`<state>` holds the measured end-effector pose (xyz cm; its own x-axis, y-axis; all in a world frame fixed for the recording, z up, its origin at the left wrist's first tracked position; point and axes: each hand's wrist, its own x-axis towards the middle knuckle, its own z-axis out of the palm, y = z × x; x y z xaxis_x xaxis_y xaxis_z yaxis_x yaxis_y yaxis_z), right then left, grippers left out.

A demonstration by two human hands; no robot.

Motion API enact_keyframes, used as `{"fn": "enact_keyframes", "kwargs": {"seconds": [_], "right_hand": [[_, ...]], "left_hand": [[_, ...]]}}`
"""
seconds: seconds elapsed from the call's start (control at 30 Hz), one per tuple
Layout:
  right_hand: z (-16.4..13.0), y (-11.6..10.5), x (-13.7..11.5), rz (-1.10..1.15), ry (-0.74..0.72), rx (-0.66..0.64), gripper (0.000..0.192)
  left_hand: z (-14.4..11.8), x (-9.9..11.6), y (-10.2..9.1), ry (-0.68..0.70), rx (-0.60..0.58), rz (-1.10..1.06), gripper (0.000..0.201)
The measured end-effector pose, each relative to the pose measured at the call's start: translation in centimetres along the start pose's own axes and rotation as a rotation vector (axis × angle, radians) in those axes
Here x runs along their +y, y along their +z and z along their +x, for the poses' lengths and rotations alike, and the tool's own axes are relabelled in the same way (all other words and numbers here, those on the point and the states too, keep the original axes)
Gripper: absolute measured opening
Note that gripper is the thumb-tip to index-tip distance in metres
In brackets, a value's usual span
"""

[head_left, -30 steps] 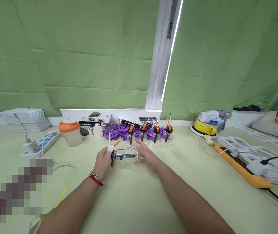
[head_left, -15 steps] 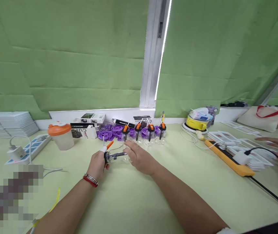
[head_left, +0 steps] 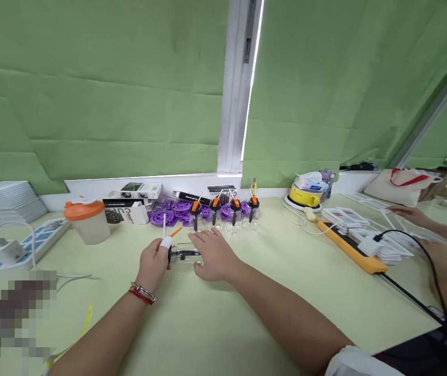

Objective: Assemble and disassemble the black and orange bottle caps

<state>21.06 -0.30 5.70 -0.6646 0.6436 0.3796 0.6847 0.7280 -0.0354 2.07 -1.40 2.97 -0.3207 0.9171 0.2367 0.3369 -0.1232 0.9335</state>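
A clear bottle (head_left: 185,255) with a black cap and a dark strip inside lies sideways between my hands, low over the table. My left hand (head_left: 152,267) is closed around its cap end, where a white piece, a thin white stick and an orange tab stick out. My right hand (head_left: 216,257) wraps the bottle's base end, thumb below and fingers above, hiding that end. Just beyond my hands, several similar clear bottles (head_left: 234,222) with black-and-orange tops stand upright in a row. Purple plastic wheel-like parts (head_left: 162,217) are heaped behind and beside them.
White boxes (head_left: 131,213) and an orange-lidded shaker cup (head_left: 86,222) stand left of the purple parts, near a power strip (head_left: 47,237). Rightward are a yellow pot (head_left: 304,196), an orange power strip (head_left: 351,248) and stacked white cards (head_left: 388,250). Another person's hands (head_left: 409,214) work at far right.
My right hand has shifted further over the bottle's base end, and the bottle now lies more level. The whole view has shifted slightly to the right.
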Motion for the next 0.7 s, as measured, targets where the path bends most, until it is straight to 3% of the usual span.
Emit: {"fn": "enact_keyframes", "kwargs": {"seconds": [0.1,0.2,0.3,0.4,0.47,0.57,0.63,0.7], "right_hand": [[0.2,-0.1,-0.4,-0.063,-0.011,-0.005,0.066],[-0.1,0.4,-0.7,-0.202,-0.054,0.080,0.052],[-0.6,1.3,-0.6,-0.375,-0.107,0.229,0.036],[-1.4,1.9,0.6,-0.387,-0.047,0.281,0.036],[-2.5,1.8,2.4,-0.283,0.088,0.235,0.041],[-5.2,1.3,6.9,-0.049,0.417,0.194,0.047],[-7.5,1.0,10.4,0.044,0.729,0.246,0.050],[-9.6,1.0,13.8,0.094,0.942,0.313,0.053]], "left_hand": [[-0.4,0.1,0.4,-0.001,-0.032,0.013,0.034],[-0.4,0.1,0.7,-0.061,-0.049,-0.024,0.034],[-0.1,0.0,0.8,-0.191,-0.029,-0.103,0.032],[0.5,0.0,0.4,-0.338,0.017,-0.200,0.026],[0.8,-0.1,0.0,-0.390,0.050,-0.252,0.023],[1.3,-0.4,-0.5,-0.405,0.068,-0.292,0.021],[1.4,-0.7,-0.6,-0.405,0.062,-0.299,0.021],[1.5,-0.9,-0.5,-0.406,0.055,-0.298,0.023]]}}
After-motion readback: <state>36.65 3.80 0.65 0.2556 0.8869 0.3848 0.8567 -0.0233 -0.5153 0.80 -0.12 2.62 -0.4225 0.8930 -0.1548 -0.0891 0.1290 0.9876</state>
